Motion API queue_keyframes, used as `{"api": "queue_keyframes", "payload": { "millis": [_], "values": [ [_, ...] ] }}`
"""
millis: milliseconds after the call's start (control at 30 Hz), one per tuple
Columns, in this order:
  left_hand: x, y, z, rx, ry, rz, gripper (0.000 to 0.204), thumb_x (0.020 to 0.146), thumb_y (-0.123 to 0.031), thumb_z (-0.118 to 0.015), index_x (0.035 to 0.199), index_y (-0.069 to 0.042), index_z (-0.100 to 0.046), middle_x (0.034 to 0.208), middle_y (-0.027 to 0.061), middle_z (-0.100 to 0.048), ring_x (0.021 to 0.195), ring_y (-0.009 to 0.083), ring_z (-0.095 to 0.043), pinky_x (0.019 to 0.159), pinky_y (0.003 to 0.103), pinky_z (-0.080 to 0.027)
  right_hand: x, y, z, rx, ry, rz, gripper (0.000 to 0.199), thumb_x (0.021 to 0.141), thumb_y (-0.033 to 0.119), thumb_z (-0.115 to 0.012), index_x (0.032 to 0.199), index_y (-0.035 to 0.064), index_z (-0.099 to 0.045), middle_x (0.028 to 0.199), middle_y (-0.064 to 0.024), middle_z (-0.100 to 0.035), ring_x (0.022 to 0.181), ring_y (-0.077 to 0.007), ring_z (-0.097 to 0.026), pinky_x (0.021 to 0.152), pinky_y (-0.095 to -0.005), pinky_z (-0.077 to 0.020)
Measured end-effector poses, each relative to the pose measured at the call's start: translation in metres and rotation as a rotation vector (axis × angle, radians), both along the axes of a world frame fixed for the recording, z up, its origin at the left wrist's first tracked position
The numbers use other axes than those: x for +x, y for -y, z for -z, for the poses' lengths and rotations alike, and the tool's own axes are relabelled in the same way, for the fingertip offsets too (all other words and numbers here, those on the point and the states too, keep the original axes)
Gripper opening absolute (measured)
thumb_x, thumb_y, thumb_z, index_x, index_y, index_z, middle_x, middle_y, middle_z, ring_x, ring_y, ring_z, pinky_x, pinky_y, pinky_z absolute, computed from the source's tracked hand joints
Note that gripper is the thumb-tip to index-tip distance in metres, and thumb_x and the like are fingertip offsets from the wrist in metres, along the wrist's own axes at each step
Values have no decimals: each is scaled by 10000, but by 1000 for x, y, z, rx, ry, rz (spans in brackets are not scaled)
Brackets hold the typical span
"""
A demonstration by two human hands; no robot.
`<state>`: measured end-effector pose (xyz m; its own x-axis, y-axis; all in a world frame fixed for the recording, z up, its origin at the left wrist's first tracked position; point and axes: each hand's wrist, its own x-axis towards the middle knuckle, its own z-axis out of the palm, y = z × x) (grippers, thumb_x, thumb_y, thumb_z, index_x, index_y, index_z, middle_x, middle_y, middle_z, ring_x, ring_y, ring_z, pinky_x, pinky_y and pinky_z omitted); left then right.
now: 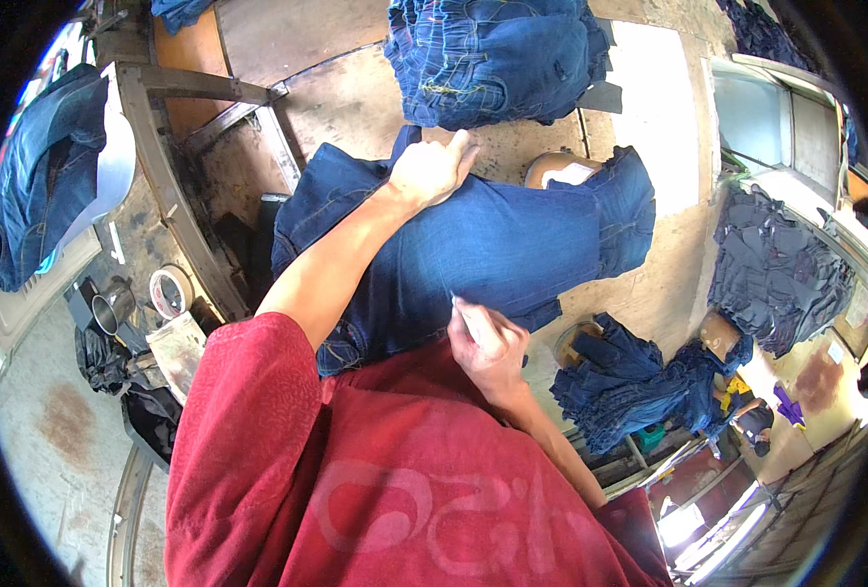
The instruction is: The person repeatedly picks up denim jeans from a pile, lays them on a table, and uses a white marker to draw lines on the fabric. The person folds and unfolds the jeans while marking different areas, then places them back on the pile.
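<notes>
A pair of blue jeans (512, 235) lies spread crosswise in front of me, its leg end pointing right. My left hand (432, 171) is closed in a fist at the far edge of the jeans and grips the cloth there. Close to my body, my right hand (488, 344) is held over the near side of the jeans, fingers curled in a pinch. A small pale tip shows at its fingers, touching or just above the denim; I cannot make out what it is.
Stacked jeans (497, 64) sit beyond my left hand. More jeans hang in a bundle (639, 382) at the right, near a dark garment pile (781, 269). On the left are a tape roll (171, 292), a metal cup (113, 306) and draped jeans (47, 176).
</notes>
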<state>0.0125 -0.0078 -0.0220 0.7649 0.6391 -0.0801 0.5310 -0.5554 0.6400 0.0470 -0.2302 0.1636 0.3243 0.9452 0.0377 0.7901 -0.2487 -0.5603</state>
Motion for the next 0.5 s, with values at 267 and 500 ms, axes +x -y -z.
{"api": "queue_keyframes", "payload": {
  "millis": [267, 500],
  "values": [
    [0, -2, -4, -9, 17, 12, 378, 1114, -417, -556, 1289, -85, -602, 726, 255, -722, 669, 446, -740, 596, 545, -594, 6, -21, 21, 49, 119, -69, 106, 891, 56, -809, 954, 109, -744, 609, -26, -612, 523, -215, -631, 490, -348, -511],
    [-1, 0, -5, 23, 28, 8, 331, 1105, -393, -579, 1230, -88, -612, 696, 247, -710, 643, 450, -730, 579, 556, -589, 5, -14, 20, 20, 143, -83, 115, 877, 82, -813, 973, 110, -756, 597, -17, -596, 517, -206, -615, 491, -349, -504]
  ]
}}
